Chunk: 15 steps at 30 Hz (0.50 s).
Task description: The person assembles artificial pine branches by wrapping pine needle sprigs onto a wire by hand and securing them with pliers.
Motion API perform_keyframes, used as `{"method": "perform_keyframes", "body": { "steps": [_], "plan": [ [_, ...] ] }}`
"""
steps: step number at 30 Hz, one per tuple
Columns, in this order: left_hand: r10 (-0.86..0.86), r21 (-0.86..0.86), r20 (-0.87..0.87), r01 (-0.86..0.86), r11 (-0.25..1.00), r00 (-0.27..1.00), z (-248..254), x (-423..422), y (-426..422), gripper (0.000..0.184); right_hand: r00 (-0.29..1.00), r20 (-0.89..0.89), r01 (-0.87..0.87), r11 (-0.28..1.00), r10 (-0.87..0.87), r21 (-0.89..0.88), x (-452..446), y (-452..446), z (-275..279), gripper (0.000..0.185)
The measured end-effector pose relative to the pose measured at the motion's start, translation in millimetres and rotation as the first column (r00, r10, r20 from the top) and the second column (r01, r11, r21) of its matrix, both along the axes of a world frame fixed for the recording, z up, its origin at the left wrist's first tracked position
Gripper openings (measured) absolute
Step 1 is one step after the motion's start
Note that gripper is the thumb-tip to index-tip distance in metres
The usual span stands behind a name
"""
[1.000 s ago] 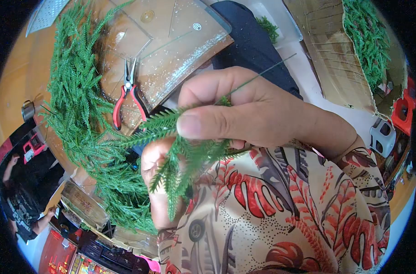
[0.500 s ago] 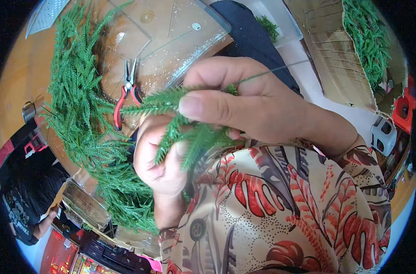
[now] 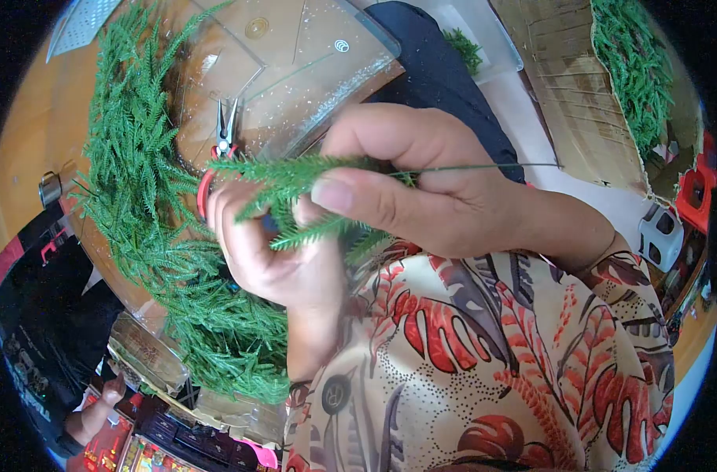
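My right hand (image 3: 429, 185) pinches a green artificial pine sprig (image 3: 315, 232) between thumb and fingers. A thin dark green stem runs out of this grip to the right. Below and left of it, my left hand (image 3: 276, 256) is slightly blurred, its thumb and fingers apart around the sprig's left branches, which partly cover them. Pliers (image 3: 224, 141) with red and black handles lie behind the left hand, jaws pointing up, handles partly hidden. A long pile of green pine branches (image 3: 138, 181) curves down the left side.
A clear mat (image 3: 295, 79) with white specks lies on the wooden table (image 3: 28, 157). At the upper right are a white tray (image 3: 496, 43) with greenery and a cardboard box (image 3: 567, 86) full of branches. A person in black (image 3: 51, 322) is at the lower left.
My left hand has moved up and left, and its fingers have opened. The sprig has turned, its stem now nearly level. The other person's arm has shifted at the lower left.
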<state>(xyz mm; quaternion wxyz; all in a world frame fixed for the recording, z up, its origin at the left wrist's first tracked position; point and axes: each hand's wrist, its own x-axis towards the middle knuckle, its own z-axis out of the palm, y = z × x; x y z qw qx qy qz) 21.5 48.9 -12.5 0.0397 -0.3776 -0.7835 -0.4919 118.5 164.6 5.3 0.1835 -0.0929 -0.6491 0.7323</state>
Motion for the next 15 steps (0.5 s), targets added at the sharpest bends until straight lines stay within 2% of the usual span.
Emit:
{"method": "perform_keyframes", "body": {
  "steps": [3, 7, 8, 10, 11, 12, 14, 15],
  "plan": [
    [0.007, 0.183, 0.28, -0.06, 0.981, 0.96, -6, 6, 6, 0.022, 1.0, -0.012, 0.0, 0.992, -0.002, -0.124, -1, -3, -2, 0.017],
    [0.022, 0.058, -0.012, -0.021, 0.998, 1.0, -12, -3, 8, 0.03, 0.998, 0.008, 0.057, 0.929, -0.058, -0.366, -5, -10, -4, 0.021],
    [0.035, -0.013, 0.017, -0.034, 0.999, 0.999, -8, -2, 9, 0.033, 0.998, 0.045, 0.05, 0.925, -0.036, -0.376, -4, -8, -4, 0.021],
    [0.019, -0.016, -0.128, -0.021, 1.0, 0.992, -9, -8, 17, 0.032, 0.993, 0.119, 0.035, 0.918, 0.013, -0.395, -2, -4, -2, 0.021],
    [-0.056, -0.025, -0.106, 0.054, 0.998, 0.993, -10, -9, 16, 0.028, 0.996, 0.09, 0.034, 0.894, 0.007, -0.447, -3, -4, -1, 0.02],
    [-0.13, -0.033, -0.081, 0.128, 0.991, 0.988, -10, -10, 15, 0.023, 0.998, 0.063, 0.032, 0.867, -0.001, -0.497, -3, -4, -1, 0.019],
    [-0.141, 0.044, 0.284, 0.134, 0.99, 0.948, -8, -5, 7, 0.018, 0.999, 0.051, 0.032, 0.83, -0.004, -0.557, -4, -2, 0, 0.018],
    [-0.156, 0.086, 0.355, 0.134, 0.987, 0.922, -6, -3, 8, 0.016, 0.998, 0.067, 0.039, 0.823, -0.001, -0.567, -4, 1, -1, 0.017]
  ]
}}
